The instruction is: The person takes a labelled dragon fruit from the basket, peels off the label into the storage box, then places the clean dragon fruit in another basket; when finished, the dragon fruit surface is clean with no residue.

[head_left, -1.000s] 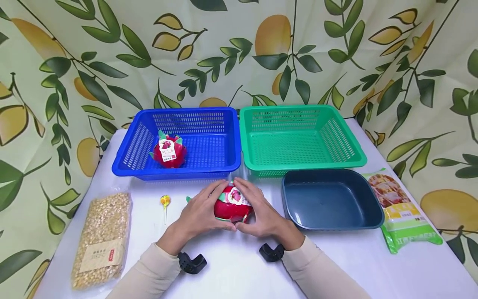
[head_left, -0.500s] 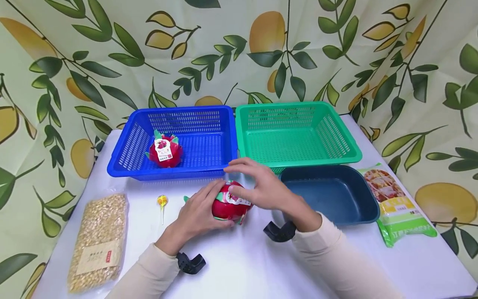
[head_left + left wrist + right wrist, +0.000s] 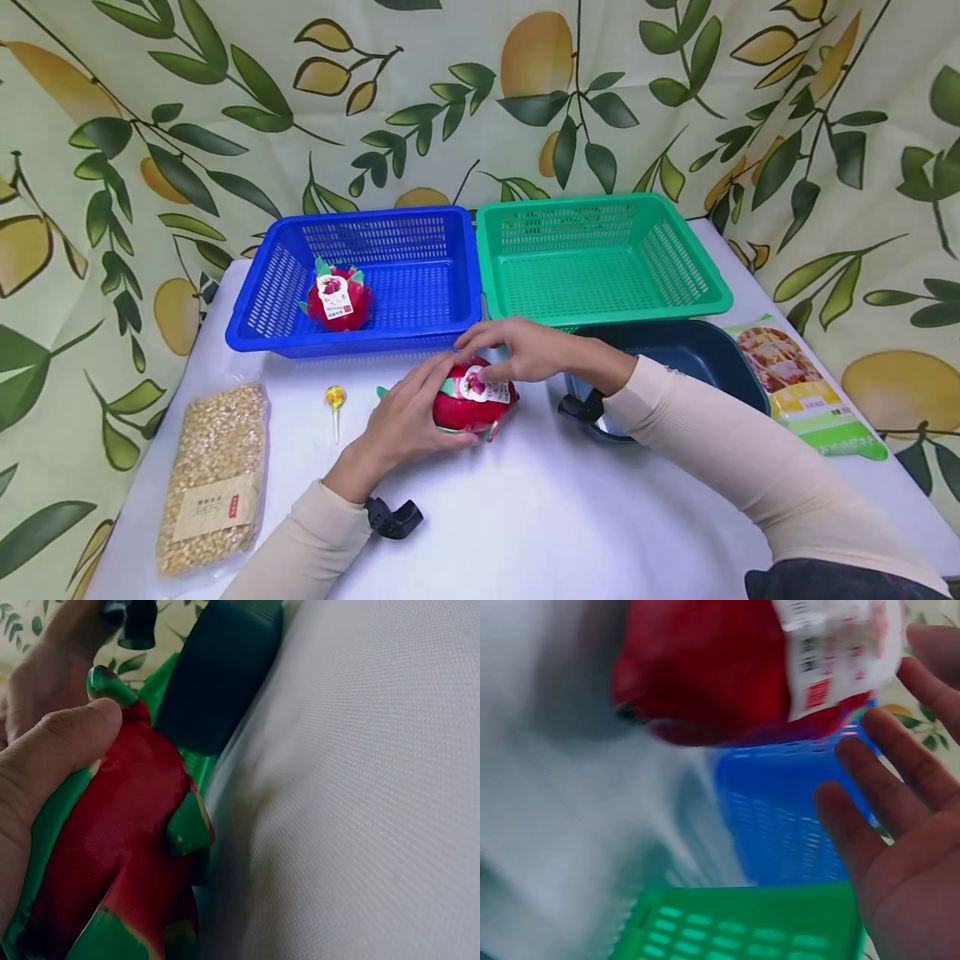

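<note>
On the white table lies a red dragon fruit [image 3: 467, 412] with green scales and a white label. My left hand [image 3: 408, 410] grips it from the left, the thumb along its near side; in the left wrist view that thumb [image 3: 71, 739] presses the red skin. Over the fruit's far right side is my right hand [image 3: 517, 350], its fingers loosely bent. In the right wrist view those fingers [image 3: 881, 772] are spread beside the fruit, apart from it. A second dragon fruit [image 3: 339, 297] with a label sits in the left part of the blue basket [image 3: 258, 337].
A green basket [image 3: 600, 287] adjoins the blue one. My right forearm crosses over a dark blue tub [image 3: 697, 346]. Beyond the tub lies a green food packet [image 3: 806, 383]. At left are a lollipop [image 3: 334, 400] and a bag of corn kernels [image 3: 217, 458]. Patterned cloth [image 3: 420, 100] hangs behind.
My right hand has let go of the dragon fruit's right side and moved up to its far side, the forearm swinging across the tub. The left hand keeps its grip.
</note>
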### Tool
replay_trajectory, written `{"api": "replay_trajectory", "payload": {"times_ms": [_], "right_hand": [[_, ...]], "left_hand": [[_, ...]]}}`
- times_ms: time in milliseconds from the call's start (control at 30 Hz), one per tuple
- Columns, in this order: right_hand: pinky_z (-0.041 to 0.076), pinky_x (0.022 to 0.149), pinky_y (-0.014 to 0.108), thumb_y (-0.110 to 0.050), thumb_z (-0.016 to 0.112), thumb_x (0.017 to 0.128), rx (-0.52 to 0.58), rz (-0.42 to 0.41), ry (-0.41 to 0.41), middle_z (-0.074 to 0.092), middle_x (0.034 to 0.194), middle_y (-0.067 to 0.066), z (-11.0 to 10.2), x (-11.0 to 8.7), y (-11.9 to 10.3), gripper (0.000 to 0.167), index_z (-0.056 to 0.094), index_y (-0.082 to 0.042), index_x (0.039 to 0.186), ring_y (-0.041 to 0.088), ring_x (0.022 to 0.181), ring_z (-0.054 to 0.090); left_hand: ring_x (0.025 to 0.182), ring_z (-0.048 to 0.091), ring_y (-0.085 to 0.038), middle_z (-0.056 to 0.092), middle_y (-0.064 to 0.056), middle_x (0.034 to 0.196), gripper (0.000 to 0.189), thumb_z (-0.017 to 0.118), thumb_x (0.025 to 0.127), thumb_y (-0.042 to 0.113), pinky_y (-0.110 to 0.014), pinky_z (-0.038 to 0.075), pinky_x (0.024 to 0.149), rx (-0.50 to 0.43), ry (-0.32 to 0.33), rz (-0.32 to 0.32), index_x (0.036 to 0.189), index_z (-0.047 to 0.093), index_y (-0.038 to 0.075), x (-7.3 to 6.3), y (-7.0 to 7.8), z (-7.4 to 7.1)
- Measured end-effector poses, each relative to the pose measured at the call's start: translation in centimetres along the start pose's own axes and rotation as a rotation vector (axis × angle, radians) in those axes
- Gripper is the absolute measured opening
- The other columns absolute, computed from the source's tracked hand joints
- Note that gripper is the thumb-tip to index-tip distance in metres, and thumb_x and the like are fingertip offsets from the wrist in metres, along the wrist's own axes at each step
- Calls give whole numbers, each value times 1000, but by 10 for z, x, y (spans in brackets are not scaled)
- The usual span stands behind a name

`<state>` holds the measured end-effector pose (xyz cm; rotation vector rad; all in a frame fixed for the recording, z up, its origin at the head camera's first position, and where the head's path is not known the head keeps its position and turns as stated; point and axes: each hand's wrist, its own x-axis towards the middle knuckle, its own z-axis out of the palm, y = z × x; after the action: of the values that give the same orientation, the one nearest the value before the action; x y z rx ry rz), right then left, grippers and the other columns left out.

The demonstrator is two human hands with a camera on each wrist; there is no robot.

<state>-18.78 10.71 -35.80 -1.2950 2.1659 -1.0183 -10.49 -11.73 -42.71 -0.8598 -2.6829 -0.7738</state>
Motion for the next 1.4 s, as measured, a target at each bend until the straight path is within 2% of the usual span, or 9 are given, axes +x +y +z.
{"api": "replay_trajectory", "payload": {"times_ms": [167,433,567,700,1033,1100,1167,1300,1400], "right_hand": [[50,90,38,-7,69,88,44,25,-46,52,136,12,4,2,9,32,68,-7,120,27,128,44],[50,90,36,-8,71,87,71,5,21,59,124,10,6,8,10,5,74,-10,91,26,118,51],[51,87,34,-6,73,86,54,-36,38,61,120,7,7,8,9,7,75,-12,87,24,116,52],[48,92,36,-4,73,85,70,-83,20,59,123,7,6,5,11,8,75,-12,85,24,119,50],[42,96,50,-6,71,83,257,-45,-23,50,133,15,-5,-14,15,5,72,-11,82,28,128,39],[43,95,50,-5,70,83,291,-53,-34,50,133,13,-6,-19,16,5,70,-10,82,27,128,39],[40,97,50,-5,68,85,374,-88,-20,49,133,15,-11,-26,15,4,68,-7,82,29,128,38],[35,102,54,-8,63,90,541,-176,45,49,132,19,-36,-36,-2,7,65,-7,84,36,128,37],[33,103,56,-9,63,91,574,-186,38,50,129,21,-58,-42,-17,7,66,-8,85,38,127,37]], "left_hand": [[126,46,-26,45,-11,142,108,83,62,60,-44,46,95,0,7,16,145,40,5,-1,0,2],[126,46,-25,45,-9,142,107,84,62,58,-44,46,95,-18,11,25,145,40,7,0,-1,3],[125,47,-26,45,-10,141,103,83,64,57,-45,47,93,0,20,36,144,41,6,-2,-1,2],[122,48,-28,47,-11,139,100,82,65,56,-47,49,91,29,31,48,141,44,4,-2,1,4],[120,50,-27,49,-11,135,95,86,62,48,-45,49,91,0,48,31,136,47,6,-1,2,9],[120,50,-27,50,-11,134,94,87,61,48,-45,50,90,-3,51,36,136,47,5,-1,3,10],[117,52,-26,51,-10,134,93,85,62,50,-43,52,85,20,55,52,136,48,6,-2,4,12],[112,54,-25,51,-8,134,93,83,61,52,-41,53,75,69,65,88,135,49,8,-2,6,13],[111,53,-26,51,-9,134,94,85,60,51,-42,53,75,71,70,85,136,49,8,-3,6,12]]}}
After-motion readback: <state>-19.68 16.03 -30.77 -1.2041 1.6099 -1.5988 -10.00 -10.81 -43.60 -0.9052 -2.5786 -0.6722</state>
